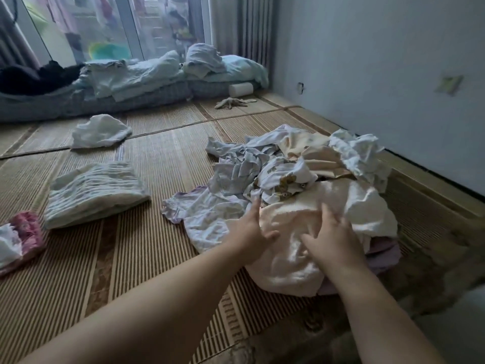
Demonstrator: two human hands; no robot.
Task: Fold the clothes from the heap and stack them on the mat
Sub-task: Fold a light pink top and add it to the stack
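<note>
left hand [252, 229] and right hand [334, 239] are laid spread-fingered on a cream garment [286, 261] atop the heap [262, 166] on the mat [157, 245], seemingly being chosen; a pinch and lift are called for next.

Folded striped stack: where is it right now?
Head view, left of centre on the mat: the folded striped stack lies between the pink garment at the left edge and the heap on the right.
</note>
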